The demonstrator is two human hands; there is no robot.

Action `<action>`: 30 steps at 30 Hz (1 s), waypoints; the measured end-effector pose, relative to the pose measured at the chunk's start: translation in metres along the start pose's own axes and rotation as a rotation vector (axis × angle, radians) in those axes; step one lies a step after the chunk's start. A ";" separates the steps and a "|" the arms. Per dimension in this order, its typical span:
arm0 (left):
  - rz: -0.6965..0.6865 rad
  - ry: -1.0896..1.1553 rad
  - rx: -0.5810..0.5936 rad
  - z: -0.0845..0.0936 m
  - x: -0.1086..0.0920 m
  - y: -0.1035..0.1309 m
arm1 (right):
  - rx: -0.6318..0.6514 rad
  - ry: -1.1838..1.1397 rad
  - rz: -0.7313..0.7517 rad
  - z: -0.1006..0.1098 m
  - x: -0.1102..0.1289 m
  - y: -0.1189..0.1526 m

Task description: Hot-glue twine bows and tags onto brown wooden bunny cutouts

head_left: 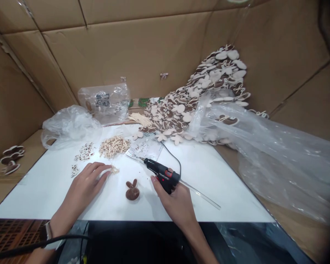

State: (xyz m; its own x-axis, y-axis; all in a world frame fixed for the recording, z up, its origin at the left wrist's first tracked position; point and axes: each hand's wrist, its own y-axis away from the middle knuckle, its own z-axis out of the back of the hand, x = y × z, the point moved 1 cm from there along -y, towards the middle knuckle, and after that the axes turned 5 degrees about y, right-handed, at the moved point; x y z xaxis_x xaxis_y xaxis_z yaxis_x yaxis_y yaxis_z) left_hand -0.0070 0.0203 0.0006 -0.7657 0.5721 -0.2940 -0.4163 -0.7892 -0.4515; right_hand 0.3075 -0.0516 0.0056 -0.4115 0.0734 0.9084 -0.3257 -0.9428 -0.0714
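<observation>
My right hand (178,201) is wrapped round the grip of a black hot glue gun (161,172), which has a small red light. Its nozzle points left, and a clear glue stick (202,194) sticks out of its back end. My left hand (86,183) is on the white board, with thumb and fingertips closed at a small piece of cream cord (114,169). Between my hands sits a brown plush bunny head (132,192) with two ears. Behind the left hand lies a heap of short cream cord pieces (114,146), beside scattered small brown-and-white bits (84,151).
A large pile of white and brown felt pieces (178,106) leans up the cardboard wall (143,47). Clear plastic (269,154) drapes over the right side. Crumpled bags (71,124) lie at the back left. The gun's cord (176,156) loops behind it on the white board (231,198).
</observation>
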 end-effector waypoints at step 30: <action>0.141 -0.003 -0.071 0.014 0.053 -0.073 | 0.014 0.023 0.050 -0.003 -0.005 0.003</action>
State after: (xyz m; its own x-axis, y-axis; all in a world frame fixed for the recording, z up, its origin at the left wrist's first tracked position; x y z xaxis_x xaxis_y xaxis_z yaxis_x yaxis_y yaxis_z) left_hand -0.0240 0.1051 0.0293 -0.8157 0.4556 -0.3564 -0.2685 -0.8439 -0.4644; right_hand 0.3065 -0.0535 -0.0002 -0.4469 0.0334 0.8940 -0.2923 -0.9499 -0.1106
